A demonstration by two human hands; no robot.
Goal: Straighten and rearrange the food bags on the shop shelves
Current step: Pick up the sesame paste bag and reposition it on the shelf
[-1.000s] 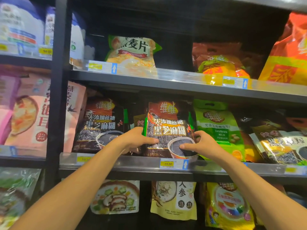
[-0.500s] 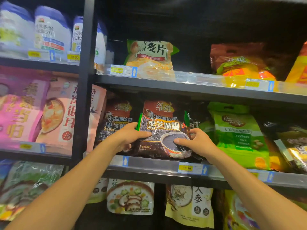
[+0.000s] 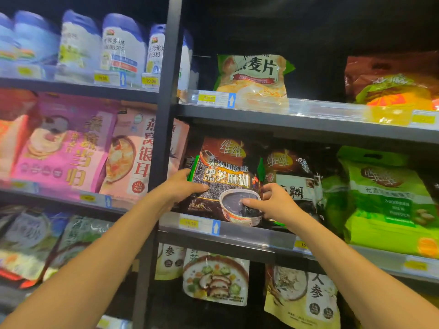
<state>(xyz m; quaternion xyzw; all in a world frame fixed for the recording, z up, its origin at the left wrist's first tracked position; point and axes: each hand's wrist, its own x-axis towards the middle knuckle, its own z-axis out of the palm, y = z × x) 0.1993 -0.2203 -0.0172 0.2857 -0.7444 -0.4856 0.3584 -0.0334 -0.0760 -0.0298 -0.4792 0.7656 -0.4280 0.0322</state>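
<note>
A dark brown black-sesame-paste bag with a bowl picture stands on the middle shelf, at its left end. My left hand grips the bag's left edge, thumb across the front. My right hand holds its lower right corner, thumb on the bowl picture. A second dark sesame bag stands just behind and to the right. A green soy-milk-powder bag leans further right on the same shelf.
A black upright post divides the shelving. Pink bags fill the left bay; white-and-blue pouches stand above them. An oat-flake bag and an orange-red bag sit on the upper shelf. Mushroom and ginseng bags hang below.
Both hands have carried the sesame bag leftward along the middle shelf to its left end, covering the bag that stood there. A second dark bag now shows to its right. The view panned left.
</note>
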